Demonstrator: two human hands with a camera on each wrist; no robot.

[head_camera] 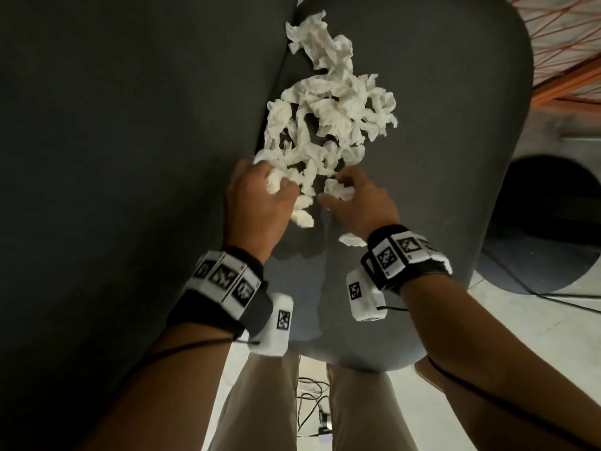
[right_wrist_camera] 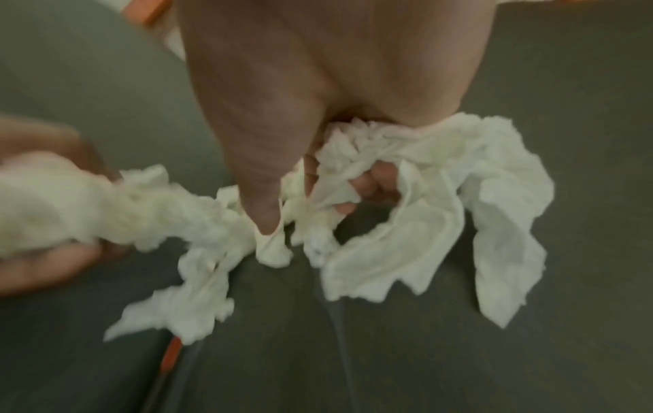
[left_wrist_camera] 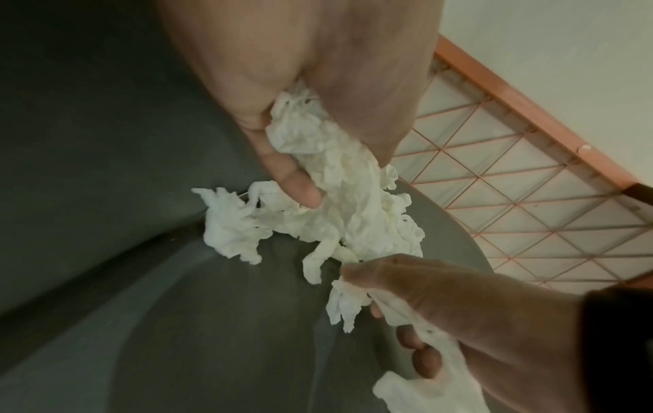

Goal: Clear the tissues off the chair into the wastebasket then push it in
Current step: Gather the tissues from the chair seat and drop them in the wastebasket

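While the left hand (head_camera: 257, 196) curls its fingers (left_wrist_camera: 297, 178) and thumb round a wad of crumpled white tissue, the right hand (head_camera: 357, 203) does the same, its fingertips (right_wrist_camera: 367, 184) bunched into a loose sheet whose ends hang down past the palm. Both hands sit close together at the near edge of the tissues (head_camera: 328, 109), which lie in a tangled heap on the dark grey chair seat (head_camera: 455, 157), trailing up toward the seam where the seat meets the chair back (head_camera: 130, 125). One small scrap (head_camera: 353, 239) lies on the seat just beside the right wrist. Each wrist wears a black band with white coded markers (head_camera: 224, 278). Beyond the seat's right edge stands a dark round-mouthed wastebasket (head_camera: 553, 222) on the pale floor, with an orange wire grid (head_camera: 566, 37) past it. Below the seat show tan trouser legs (head_camera: 260, 402).
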